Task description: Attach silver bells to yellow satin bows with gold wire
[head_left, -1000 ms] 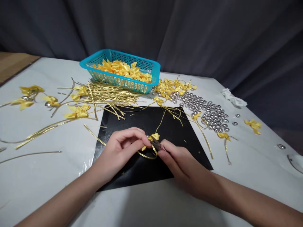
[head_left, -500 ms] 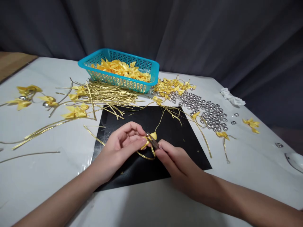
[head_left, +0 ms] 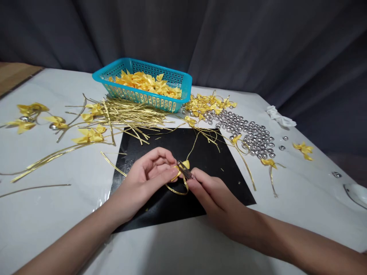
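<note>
My left hand point(head_left: 156, 172) pinches a yellow ribbon bow point(head_left: 186, 164) between thumb and fingertips, above the black mat point(head_left: 229, 187). In my right hand point(head_left: 212, 191) is a small dark metal tool that looks like pliers point(head_left: 185, 170); its tip touches the bow close to my left fingertips. A gold cord point(head_left: 177, 192) curves in a loop below the bow, between the two hands, and a thin end runs up behind it. My fingers hide part of the bow and the tool's handle.
A blue basket point(head_left: 142, 98) of yellow ribbon pieces stands at the back. Gold cords point(head_left: 134, 114) lie before it. Small silver bells or beads point(head_left: 255, 137) spread to the right, near finished-looking bows point(head_left: 206, 103). A crumpled white tissue point(head_left: 281, 116) and a white object point(head_left: 357, 195) lie farther right.
The whole view has shifted slightly. Both hands hold nearly the same pose, with the tool still at the bow.
</note>
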Demonstrator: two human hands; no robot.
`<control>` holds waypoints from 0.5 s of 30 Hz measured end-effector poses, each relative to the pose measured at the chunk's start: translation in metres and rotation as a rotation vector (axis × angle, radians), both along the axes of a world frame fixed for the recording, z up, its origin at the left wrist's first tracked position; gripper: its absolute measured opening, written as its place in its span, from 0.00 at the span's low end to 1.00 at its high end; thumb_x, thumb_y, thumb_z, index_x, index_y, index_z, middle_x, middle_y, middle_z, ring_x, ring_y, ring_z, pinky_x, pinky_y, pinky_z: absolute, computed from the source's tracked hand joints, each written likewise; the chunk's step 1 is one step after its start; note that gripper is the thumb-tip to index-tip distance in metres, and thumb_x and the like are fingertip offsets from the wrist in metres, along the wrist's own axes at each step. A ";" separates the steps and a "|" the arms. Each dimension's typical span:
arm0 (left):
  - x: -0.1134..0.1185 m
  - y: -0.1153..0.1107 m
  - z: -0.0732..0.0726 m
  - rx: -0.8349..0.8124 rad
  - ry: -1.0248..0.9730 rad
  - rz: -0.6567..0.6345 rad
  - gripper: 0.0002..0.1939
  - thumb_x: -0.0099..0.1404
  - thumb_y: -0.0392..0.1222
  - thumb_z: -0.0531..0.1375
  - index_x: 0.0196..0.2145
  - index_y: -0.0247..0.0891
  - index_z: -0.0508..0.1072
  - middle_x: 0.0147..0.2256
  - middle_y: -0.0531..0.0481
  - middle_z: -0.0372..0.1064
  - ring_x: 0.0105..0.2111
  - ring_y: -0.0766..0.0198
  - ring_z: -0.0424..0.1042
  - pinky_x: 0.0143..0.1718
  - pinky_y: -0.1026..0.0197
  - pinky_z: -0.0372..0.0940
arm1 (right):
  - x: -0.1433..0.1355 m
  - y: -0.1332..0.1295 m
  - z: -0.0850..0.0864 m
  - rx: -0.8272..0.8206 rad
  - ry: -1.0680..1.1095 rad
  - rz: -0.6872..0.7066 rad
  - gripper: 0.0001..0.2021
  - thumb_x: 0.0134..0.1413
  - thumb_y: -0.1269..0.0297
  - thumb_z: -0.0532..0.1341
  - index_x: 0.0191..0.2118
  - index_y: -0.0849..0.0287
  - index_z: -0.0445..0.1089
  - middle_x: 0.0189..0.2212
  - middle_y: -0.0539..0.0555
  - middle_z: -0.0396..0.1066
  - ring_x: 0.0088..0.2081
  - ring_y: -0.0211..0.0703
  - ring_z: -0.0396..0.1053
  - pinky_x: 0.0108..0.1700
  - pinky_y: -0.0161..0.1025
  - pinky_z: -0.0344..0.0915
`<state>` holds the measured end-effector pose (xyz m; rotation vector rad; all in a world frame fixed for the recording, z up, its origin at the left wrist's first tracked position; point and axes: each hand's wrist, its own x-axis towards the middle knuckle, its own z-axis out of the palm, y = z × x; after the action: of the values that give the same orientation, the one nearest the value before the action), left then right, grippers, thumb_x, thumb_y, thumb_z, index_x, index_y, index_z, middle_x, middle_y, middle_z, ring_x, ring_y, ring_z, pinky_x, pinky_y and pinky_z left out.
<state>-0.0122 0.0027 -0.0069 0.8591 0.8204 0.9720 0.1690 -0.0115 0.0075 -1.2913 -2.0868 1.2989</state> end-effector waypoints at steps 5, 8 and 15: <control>0.000 0.000 -0.002 0.004 -0.013 -0.021 0.06 0.60 0.37 0.63 0.33 0.40 0.68 0.30 0.57 0.68 0.30 0.76 0.68 0.33 0.76 0.61 | 0.000 0.000 0.002 -0.009 -0.031 0.015 0.16 0.65 0.56 0.43 0.29 0.60 0.52 0.23 0.47 0.55 0.24 0.31 0.50 0.27 0.32 0.50; 0.000 0.000 -0.002 0.008 -0.007 -0.024 0.06 0.60 0.38 0.62 0.34 0.40 0.67 0.30 0.57 0.67 0.30 0.76 0.67 0.33 0.75 0.62 | -0.001 0.001 0.002 -0.016 -0.024 0.012 0.16 0.65 0.57 0.44 0.28 0.60 0.52 0.22 0.46 0.54 0.24 0.31 0.50 0.27 0.32 0.49; 0.000 0.000 0.000 0.004 0.002 -0.022 0.06 0.60 0.38 0.62 0.34 0.41 0.66 0.31 0.57 0.68 0.31 0.75 0.67 0.34 0.74 0.62 | 0.001 0.003 0.002 -0.054 -0.009 0.027 0.17 0.65 0.56 0.44 0.27 0.60 0.51 0.22 0.46 0.51 0.24 0.31 0.48 0.27 0.32 0.49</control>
<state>-0.0119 0.0032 -0.0073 0.8711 0.8097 0.9542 0.1696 -0.0085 0.0098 -1.2975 -2.0960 1.3720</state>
